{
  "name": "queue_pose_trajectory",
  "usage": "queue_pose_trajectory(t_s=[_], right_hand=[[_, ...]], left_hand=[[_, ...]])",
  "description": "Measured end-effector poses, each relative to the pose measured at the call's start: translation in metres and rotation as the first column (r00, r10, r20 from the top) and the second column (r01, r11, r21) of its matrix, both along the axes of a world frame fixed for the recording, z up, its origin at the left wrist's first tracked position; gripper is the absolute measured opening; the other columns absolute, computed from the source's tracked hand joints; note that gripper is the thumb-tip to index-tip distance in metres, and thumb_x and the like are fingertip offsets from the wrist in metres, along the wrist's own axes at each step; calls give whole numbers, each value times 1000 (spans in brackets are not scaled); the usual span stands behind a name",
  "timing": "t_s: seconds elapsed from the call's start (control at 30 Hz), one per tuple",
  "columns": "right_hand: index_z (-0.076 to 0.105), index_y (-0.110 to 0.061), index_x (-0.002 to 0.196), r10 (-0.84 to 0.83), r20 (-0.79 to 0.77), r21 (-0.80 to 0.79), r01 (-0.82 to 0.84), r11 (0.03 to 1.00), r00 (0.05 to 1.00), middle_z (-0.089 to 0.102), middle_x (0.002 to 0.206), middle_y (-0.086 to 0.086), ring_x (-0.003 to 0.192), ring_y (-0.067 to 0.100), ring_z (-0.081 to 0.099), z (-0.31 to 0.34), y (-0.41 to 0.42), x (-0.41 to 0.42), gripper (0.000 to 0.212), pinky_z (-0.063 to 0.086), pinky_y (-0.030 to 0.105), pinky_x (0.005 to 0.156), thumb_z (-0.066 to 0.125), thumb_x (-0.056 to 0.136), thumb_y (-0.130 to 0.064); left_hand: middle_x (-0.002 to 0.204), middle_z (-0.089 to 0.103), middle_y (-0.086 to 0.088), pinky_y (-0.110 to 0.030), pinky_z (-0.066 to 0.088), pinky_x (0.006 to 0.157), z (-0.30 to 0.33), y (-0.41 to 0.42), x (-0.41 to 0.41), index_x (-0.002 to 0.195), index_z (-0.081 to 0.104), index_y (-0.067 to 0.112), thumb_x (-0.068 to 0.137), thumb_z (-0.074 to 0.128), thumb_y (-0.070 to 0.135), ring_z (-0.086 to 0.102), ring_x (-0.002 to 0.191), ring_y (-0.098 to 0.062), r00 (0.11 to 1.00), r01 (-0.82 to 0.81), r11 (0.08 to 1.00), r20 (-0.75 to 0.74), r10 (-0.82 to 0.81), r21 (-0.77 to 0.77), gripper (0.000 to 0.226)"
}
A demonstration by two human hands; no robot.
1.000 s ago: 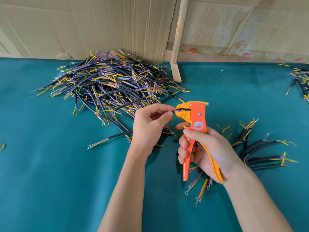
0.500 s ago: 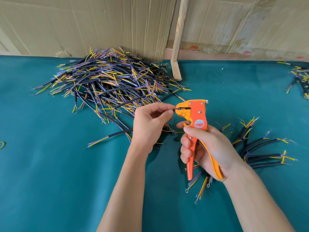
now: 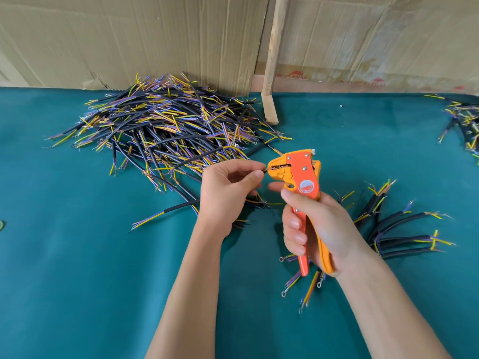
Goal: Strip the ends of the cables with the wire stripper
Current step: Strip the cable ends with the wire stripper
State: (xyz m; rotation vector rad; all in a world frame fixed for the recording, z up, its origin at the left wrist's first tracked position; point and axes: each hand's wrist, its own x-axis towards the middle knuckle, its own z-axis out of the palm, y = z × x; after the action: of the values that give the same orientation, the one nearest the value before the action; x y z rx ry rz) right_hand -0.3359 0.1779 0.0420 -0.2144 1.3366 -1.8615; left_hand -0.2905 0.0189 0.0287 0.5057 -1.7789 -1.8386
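Note:
My right hand (image 3: 318, 229) grips the handles of an orange and yellow wire stripper (image 3: 300, 174), held upright above the green table (image 3: 77, 268). The two handles lie close together in my palm. My left hand (image 3: 228, 193) pinches a short black cable between thumb and forefinger, and the cable's end (image 3: 265, 171) sits in the stripper's jaws. A big pile of black cables (image 3: 166, 130) with yellow and purple inner wires lies behind my left hand. A smaller bunch of cables (image 3: 394, 229) lies to the right of my right hand.
Cardboard sheets (image 3: 155, 35) and a wooden stick (image 3: 272, 60) stand along the table's far edge. More cables (image 3: 464, 120) lie at the far right edge. A few wires with ring terminals (image 3: 305, 286) show beneath my right hand.
The stripper's handles have been squeezed closer together over the last second. Both hands stayed at about the same spot, with the cable end still in the jaws.

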Motion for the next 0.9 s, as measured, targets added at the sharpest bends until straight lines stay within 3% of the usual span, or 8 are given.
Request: queue_pose_trajectory(t_s=[0.1, 0.2, 0.3, 0.37, 0.67, 0.9], right_hand=[[71, -4, 118, 10, 28, -84, -8, 996, 1000, 53, 64, 11, 45, 23, 50, 0, 3, -1, 38, 43, 31, 44, 75, 84, -21], [67, 5, 119, -104, 64, -189, 114, 975, 993, 65, 78, 19, 62, 31, 63, 1, 6, -8, 39, 56, 40, 58, 68, 83, -12], [66, 1, 112, -189, 147, -198, 216, 956, 971, 72, 93, 25, 71, 31, 69, 2, 12, -15, 37, 60, 40, 64, 65, 77, -11], [65, 1, 112, -165, 147, -190, 192, 963, 975, 72, 100, 28, 75, 34, 71, 2, 15, -15, 38, 61, 42, 68, 67, 75, -9], [71, 2, 110, 94, 2, -152, -92, 984, 996, 65, 84, 24, 76, 41, 69, 6, 14, -5, 31, 59, 51, 76, 64, 80, -2], [64, 7, 115, 82, 22, -27, -81, 996, 996, 65, 83, 26, 75, 41, 70, 7, 9, -2, 39, 60, 49, 71, 66, 77, -4]], left_hand=[[71, 73, 1, -19, 52, 57, 1, 2, 1, 87, 77, 12, 90, 70, -4, 61, 58, -8, 1000, 10, 1000, -3, -10, 22, 18], [68, 71, 2, -19, 52, 57, 1, 3, -1, 87, 77, 12, 90, 70, -4, 61, 57, -7, 1000, 17, 1000, -4, -17, 24, 18], [67, 70, 3, -18, 51, 56, 1, 3, -1, 86, 77, 12, 88, 72, -3, 60, 57, -8, 1000, 22, 999, -9, -22, 27, 16], [69, 71, 3, -19, 51, 57, 1, 3, -1, 86, 77, 12, 88, 73, -3, 61, 60, -8, 1000, 21, 999, -19, -21, 28, 16], [78, 75, -1, -23, 53, 60, -1, 1, -3, 83, 76, 15, 84, 77, -4, 65, 67, -11, 998, -24, 1000, -49, 25, 15, 19], [76, 73, 4, -21, 52, 60, -2, 0, -2, 83, 74, 17, 84, 75, -5, 65, 68, -10, 996, -38, 999, -77, 41, 38, 23]])
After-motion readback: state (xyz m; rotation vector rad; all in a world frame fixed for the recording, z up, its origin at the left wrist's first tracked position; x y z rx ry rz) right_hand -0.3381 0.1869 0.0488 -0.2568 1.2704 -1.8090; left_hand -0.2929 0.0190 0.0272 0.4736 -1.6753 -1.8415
